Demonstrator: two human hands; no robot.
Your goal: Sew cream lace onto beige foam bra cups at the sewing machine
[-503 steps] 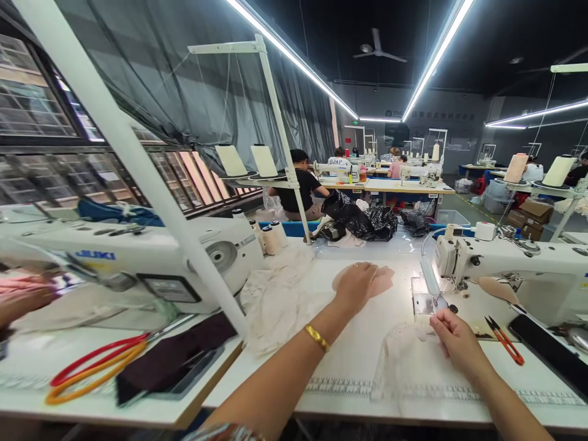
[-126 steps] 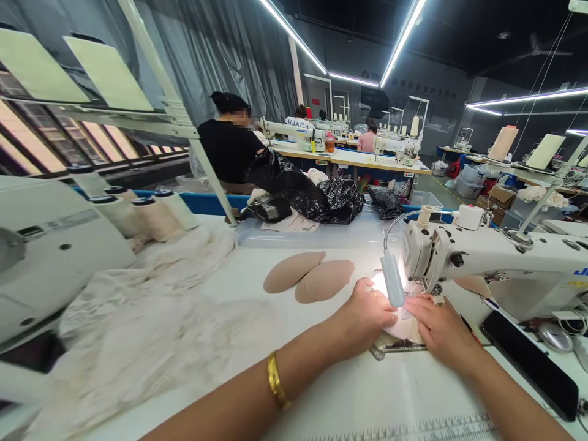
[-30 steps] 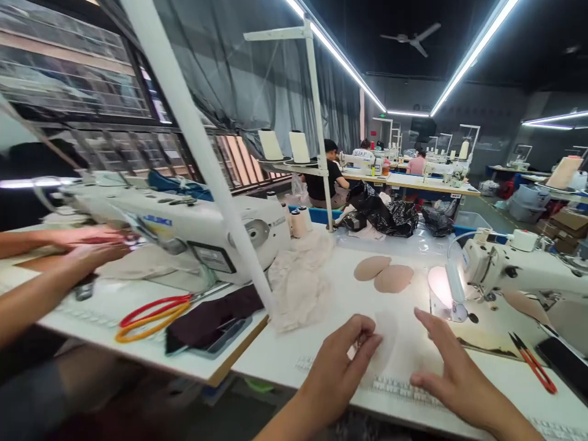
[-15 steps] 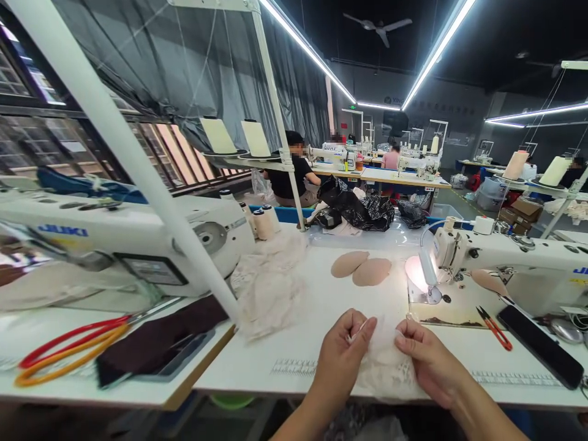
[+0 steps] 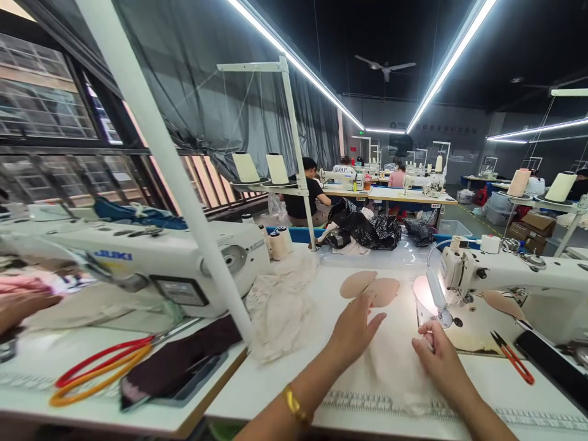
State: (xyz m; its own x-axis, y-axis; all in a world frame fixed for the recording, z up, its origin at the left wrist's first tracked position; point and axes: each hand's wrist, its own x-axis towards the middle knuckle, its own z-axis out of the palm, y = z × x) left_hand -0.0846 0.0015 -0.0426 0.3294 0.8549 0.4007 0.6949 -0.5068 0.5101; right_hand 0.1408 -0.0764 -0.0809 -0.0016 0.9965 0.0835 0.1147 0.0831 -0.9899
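Note:
My left hand (image 5: 356, 327) reaches forward over the white table, its thumb held apart from the fingers. Its fingertips touch or hover at the near edge of the right one of two beige oval cups (image 5: 384, 292); I cannot tell which. The other beige cup (image 5: 356, 284) lies partly beside and under it. My right hand (image 5: 436, 352) is closed, pinching an edge of a thin cream fabric piece (image 5: 397, 367) that hangs down onto the table's front. Just beyond that hand is the lit needle area of a sewing machine (image 5: 463, 269).
Cream lace fabric (image 5: 282, 306) is heaped left of the cups. Orange thread snips (image 5: 517, 361) and a black phone (image 5: 551, 367) lie at right. On the left table are red-and-orange-handled scissors (image 5: 101, 370), a second machine (image 5: 151, 257) and another person's hand (image 5: 32, 309).
My left hand has let go of the cream fabric and moved forward to the beige cups. My right hand keeps hold of the fabric. The camera view has tilted up and shifted left.

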